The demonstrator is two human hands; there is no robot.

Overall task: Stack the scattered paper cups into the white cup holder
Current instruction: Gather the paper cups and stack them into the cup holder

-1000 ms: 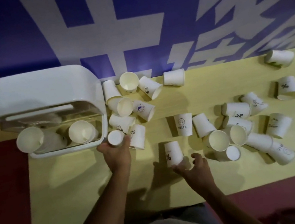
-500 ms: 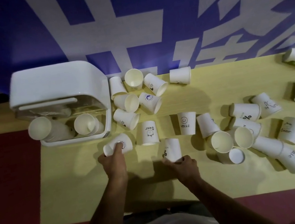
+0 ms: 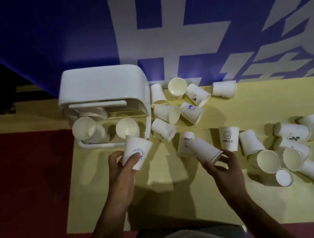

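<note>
We see the left hand (image 3: 121, 167) grasping a printed cup (image 3: 137, 152) by its base end. The thumb lies across the blue print and the mouth is tipped up and away, toward the holder (image 3: 103, 86). The cup's rim sits right at the holder's front edge, just below the right stack (image 3: 127, 128). We cannot tell in this dim light whether it touches that stack. A left stack (image 3: 86, 128) lies in the holder beside it, and both stacks have their mouths facing us.

The right hand (image 3: 223, 169) holds a plain cup (image 3: 204, 149), fingers curled round its rim end, its base pointing up and to the left. From our view it overlaps the Bear cup (image 3: 186, 142), whose lettering reads upside down. The HELLO cup (image 3: 229, 138) is just to the right of that.

On the yellow bench (image 3: 185, 193), a cluster (image 3: 166, 113) of loose cups lies just right of the holder, mostly on their sides. A larger heap (image 3: 268, 160) spreads over the bench's right part, some of its cups with open mouths towards us. A blue banner (image 3: 56, 42) with white characters hangs behind, and a red floor (image 3: 20, 204) lies to the left of the bench.
</note>
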